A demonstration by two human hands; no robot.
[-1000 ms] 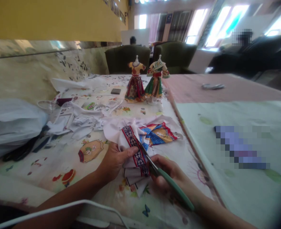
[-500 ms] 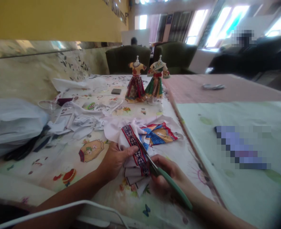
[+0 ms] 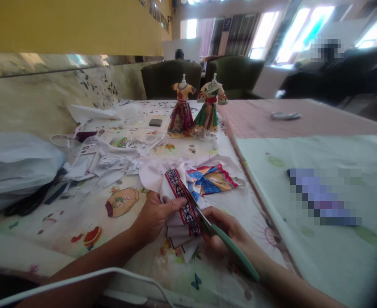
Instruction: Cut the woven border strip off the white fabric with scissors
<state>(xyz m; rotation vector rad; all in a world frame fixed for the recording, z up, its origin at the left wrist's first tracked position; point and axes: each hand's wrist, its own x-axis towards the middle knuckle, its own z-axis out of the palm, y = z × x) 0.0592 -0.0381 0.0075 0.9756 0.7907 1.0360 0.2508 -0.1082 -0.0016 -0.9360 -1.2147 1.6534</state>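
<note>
My left hand [image 3: 154,214] pinches a white piece of fabric [image 3: 151,174] that carries a dark blue, white and red patterned border strip [image 3: 176,183]; the thumb lies on the strip. In my right hand [image 3: 225,231] are green-handled scissors [image 3: 235,252], their blades along the strip's right edge. How far the blades are apart is hard to see. A blue, orange and red patterned cloth part [image 3: 212,179] joins the white fabric just beyond the blades. Left of my left hand lies a tan cut-out piece [image 3: 122,202] with a flower print.
Two small dress forms in costumes, one maroon [image 3: 181,113] and one green [image 3: 210,107], stand further back. White scraps [image 3: 108,164] and a pale plastic bag [image 3: 22,160] lie left. A white cable [image 3: 111,270] crosses the front. A blurred-out blue-violet item [image 3: 319,196] lies right.
Almost nothing differs. The scissors and both hands hold nearly the same place on the strip, and the whole view has shifted very slightly.
</note>
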